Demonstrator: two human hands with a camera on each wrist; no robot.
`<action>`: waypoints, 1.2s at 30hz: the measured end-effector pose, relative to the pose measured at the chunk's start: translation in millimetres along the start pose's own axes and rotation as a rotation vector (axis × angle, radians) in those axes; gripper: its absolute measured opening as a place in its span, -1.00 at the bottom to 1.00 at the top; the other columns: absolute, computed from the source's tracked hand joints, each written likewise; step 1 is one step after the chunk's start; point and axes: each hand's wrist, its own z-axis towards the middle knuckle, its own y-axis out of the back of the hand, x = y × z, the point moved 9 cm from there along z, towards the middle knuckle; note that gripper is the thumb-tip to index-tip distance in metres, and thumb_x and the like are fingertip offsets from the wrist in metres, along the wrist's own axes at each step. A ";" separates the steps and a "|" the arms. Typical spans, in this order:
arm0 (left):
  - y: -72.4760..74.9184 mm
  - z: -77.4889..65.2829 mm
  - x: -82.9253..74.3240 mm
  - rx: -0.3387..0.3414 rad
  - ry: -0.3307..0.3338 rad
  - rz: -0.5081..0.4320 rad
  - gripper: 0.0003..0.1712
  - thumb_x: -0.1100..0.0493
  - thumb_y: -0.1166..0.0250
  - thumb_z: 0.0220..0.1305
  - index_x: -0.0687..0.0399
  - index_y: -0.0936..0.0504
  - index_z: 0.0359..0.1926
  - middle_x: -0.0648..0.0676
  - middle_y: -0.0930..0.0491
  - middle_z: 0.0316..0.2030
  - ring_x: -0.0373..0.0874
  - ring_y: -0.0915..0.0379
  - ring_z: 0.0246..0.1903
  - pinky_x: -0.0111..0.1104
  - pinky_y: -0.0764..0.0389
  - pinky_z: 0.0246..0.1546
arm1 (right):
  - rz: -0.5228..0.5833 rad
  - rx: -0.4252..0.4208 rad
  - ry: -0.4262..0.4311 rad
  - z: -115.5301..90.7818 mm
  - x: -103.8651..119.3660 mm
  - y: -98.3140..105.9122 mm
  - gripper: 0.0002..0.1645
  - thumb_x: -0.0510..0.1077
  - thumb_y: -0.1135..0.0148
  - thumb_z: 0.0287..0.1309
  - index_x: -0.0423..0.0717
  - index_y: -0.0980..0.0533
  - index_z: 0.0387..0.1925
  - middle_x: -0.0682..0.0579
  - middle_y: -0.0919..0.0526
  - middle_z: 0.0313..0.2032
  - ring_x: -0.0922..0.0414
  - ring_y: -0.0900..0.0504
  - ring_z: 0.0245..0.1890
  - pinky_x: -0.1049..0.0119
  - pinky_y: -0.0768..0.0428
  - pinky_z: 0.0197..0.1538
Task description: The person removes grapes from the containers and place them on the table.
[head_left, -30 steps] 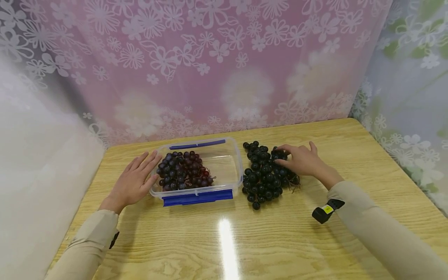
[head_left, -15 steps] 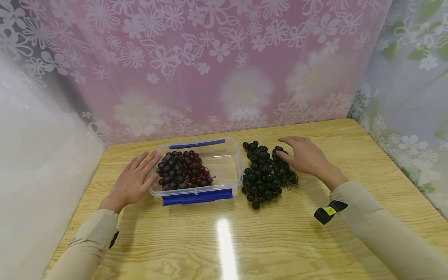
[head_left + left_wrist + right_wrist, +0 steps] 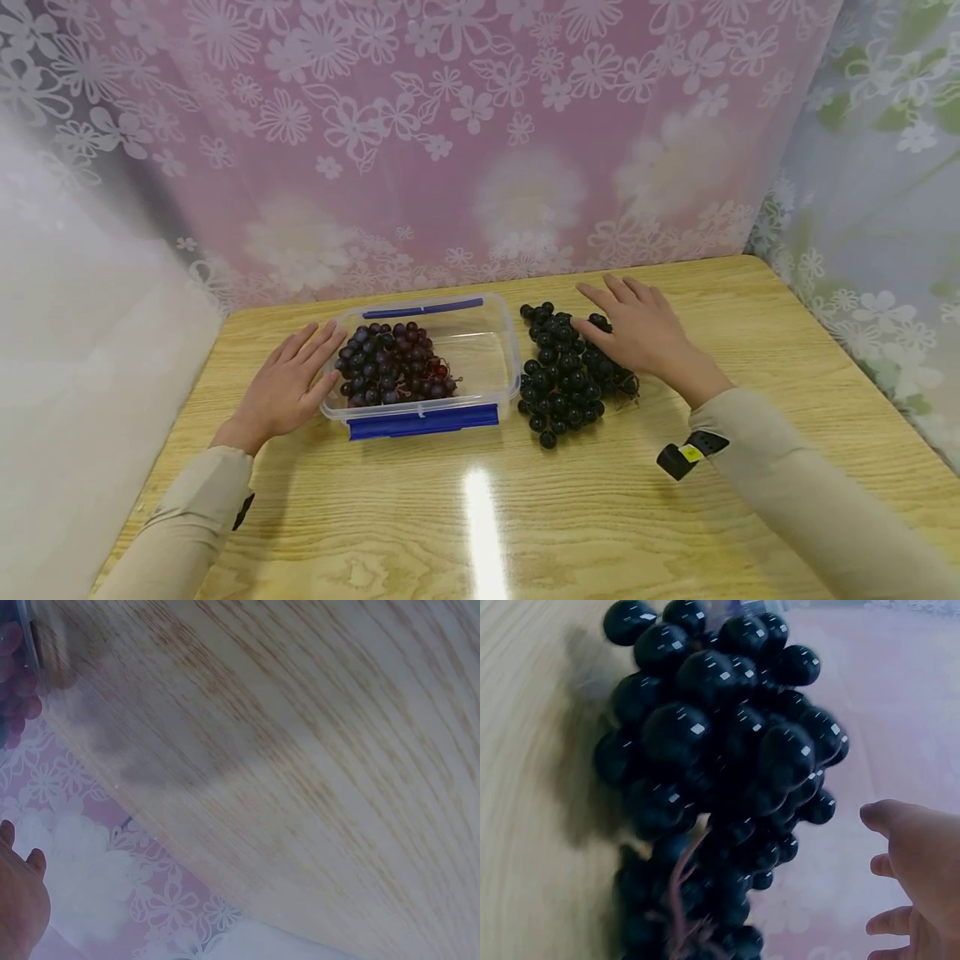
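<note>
A clear plastic container (image 3: pixel 480 358) with blue side clips sits left of centre on the table, holding a bunch of dark red and purple grapes (image 3: pixel 386 367). My left hand (image 3: pixel 285 387) lies with straight, spread fingers at the container's left wall. To the container's right lie bunches of black grapes (image 3: pixel 558 383), piled against each other, with a stem (image 3: pixel 679 892) showing in the right wrist view. Over the right part of that pile is my right hand (image 3: pixel 633 329), fingers extended and nothing held; it covers some of the grapes.
The wooden table (image 3: pixel 390 525) meets a pink flowered curtain (image 3: pixel 480 167) at the back. A pale floral curtain (image 3: pixel 885 183) hangs on the right, and a white surface (image 3: pixel 90 333) borders the left.
My right hand has let go of the black grapes on the right, lifted and spread its fingers, then shifted slightly left over the pile. The left hand has stayed put.
</note>
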 end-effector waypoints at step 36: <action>-0.6 0.9 2.3 0.001 -0.001 0.014 -0.33 -0.13 0.10 0.49 -0.02 -0.06 0.50 0.10 0.04 0.47 0.07 0.26 0.44 0.03 0.12 0.36 | -0.005 0.071 0.145 36.5 126.7 -4.6 -0.19 0.42 0.21 0.31 0.29 0.00 0.49 -0.09 0.03 0.46 -0.14 0.15 0.44 -0.13 0.27 0.40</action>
